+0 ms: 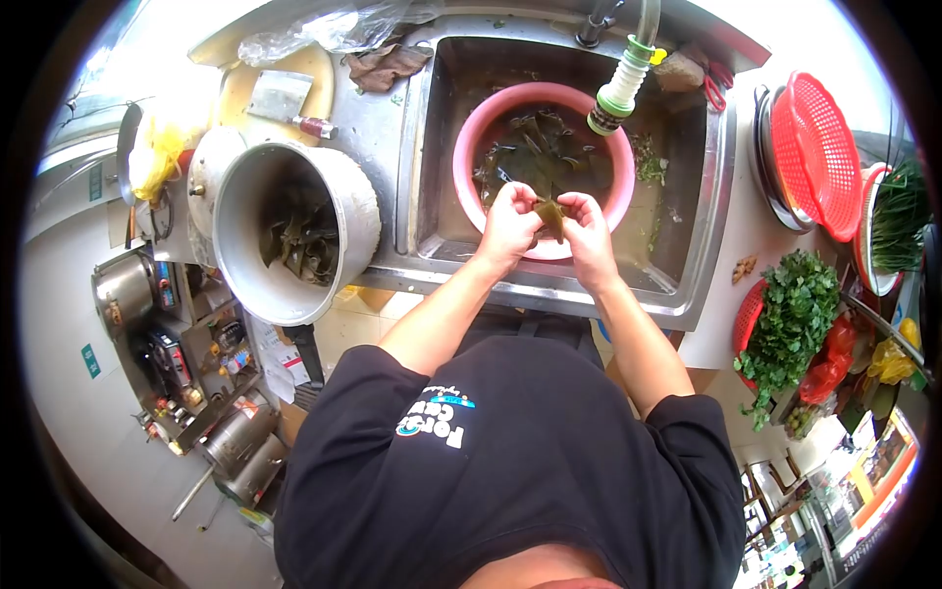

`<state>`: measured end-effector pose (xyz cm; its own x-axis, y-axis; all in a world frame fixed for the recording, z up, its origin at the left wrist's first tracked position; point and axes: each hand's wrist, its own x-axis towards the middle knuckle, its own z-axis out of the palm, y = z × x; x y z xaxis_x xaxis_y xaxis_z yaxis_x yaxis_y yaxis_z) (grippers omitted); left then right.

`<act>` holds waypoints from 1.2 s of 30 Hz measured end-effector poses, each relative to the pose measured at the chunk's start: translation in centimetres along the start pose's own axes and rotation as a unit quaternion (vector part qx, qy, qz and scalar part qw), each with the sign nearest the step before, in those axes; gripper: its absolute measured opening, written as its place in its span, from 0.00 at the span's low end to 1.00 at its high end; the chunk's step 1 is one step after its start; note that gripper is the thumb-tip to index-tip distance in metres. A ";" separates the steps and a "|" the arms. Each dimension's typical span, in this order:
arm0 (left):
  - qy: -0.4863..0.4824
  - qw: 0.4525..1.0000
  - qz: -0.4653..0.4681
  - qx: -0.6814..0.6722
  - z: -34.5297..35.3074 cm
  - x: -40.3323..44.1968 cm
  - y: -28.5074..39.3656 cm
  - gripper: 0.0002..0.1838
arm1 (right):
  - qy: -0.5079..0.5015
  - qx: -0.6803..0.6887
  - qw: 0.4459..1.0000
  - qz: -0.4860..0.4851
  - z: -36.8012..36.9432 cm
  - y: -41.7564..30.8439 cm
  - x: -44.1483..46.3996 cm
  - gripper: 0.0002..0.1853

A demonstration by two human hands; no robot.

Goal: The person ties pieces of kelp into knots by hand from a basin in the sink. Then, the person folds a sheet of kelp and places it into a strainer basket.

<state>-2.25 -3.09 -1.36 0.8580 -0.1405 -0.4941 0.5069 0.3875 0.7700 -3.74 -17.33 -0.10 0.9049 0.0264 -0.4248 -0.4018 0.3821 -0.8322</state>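
Observation:
Over the near rim of a pink basin [470,187], my left hand [510,228] and my right hand [589,240] are close together. Both pinch a folded, olive-green piece of kelp [552,220] between their fingertips. Water and more dark kelp [540,142] fill the basin, which stands in a steel sink [677,196]. On the left, a tall pale metal pot [358,211] leans with its mouth towards me. Similar dark green pieces [304,245] lie inside it.
A faucet [616,98] hangs over the basin's far right. Behind the pot, a cleaver [282,95] lies on a round cutting board [316,69]. To the right are a red colander [814,152] and leafy green herbs [790,314]. Plastic bags [339,27] lie at the back left.

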 end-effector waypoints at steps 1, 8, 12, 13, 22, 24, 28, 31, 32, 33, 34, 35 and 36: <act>0.006 1.000 -0.007 -0.006 0.1 0.0 0.1 0.17 | -0.001 -0.001 1.000 -0.018 0.2 0.0 -0.4 0.12; -0.074 0.997 0.017 0.011 -0.8 0.5 -0.1 0.13 | -0.056 -0.256 0.953 -0.153 -0.2 -1.9 -2.8 0.19; -0.046 0.991 0.076 0.096 -0.3 -0.3 -0.5 0.12 | -0.039 -0.049 0.998 0.006 -0.8 -2.0 -2.6 0.19; -0.028 0.993 0.073 0.084 0.3 -0.8 0.0 0.12 | -0.035 -0.025 0.998 0.039 -0.9 -1.8 -2.1 0.20; -0.145 0.963 0.068 0.218 -0.4 -1.2 1.2 0.11 | -0.171 -0.068 0.956 0.227 -2.7 -4.7 0.6 0.20; -0.155 0.981 0.009 0.117 -0.6 -1.2 1.4 0.10 | -0.185 -0.072 0.953 0.230 -2.8 -4.4 0.7 0.20; -0.115 0.983 0.047 0.134 -0.6 -1.3 1.0 0.09 | -0.160 -0.035 0.957 0.241 -2.4 -4.3 0.2 0.18; -0.074 0.946 0.143 0.280 -0.8 -1.0 0.5 0.10 | -0.156 -0.050 0.959 0.232 -1.9 -4.1 0.0 0.17; -0.074 0.932 0.151 0.322 -1.0 -0.9 0.5 0.10 | -0.152 -0.064 0.960 0.228 -1.9 -4.1 -0.1 0.17; -0.074 0.916 0.158 0.362 -0.9 -0.9 0.8 0.10 | -0.152 -0.065 0.959 0.229 -2.0 -4.2 0.0 0.17; -0.074 0.916 0.158 0.362 -0.7 -1.1 1.1 0.10 | -0.146 -0.034 0.958 0.246 -2.1 -4.3 0.0 0.18; -0.061 0.915 0.160 0.365 -0.5 -1.2 1.3 0.09 | -0.142 -0.003 0.954 0.262 -2.3 -4.4 0.1 0.18; -0.047 0.914 0.162 0.368 -0.4 -1.4 1.5 0.09 | -0.143 -0.003 0.954 0.263 -2.4 -4.5 0.2 0.18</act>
<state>-2.70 -2.00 0.31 0.9588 -0.2188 -0.1812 0.1131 -0.2912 0.9499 -2.12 -21.29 2.68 0.5795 0.4639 -0.6701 -0.8106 0.2423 -0.5332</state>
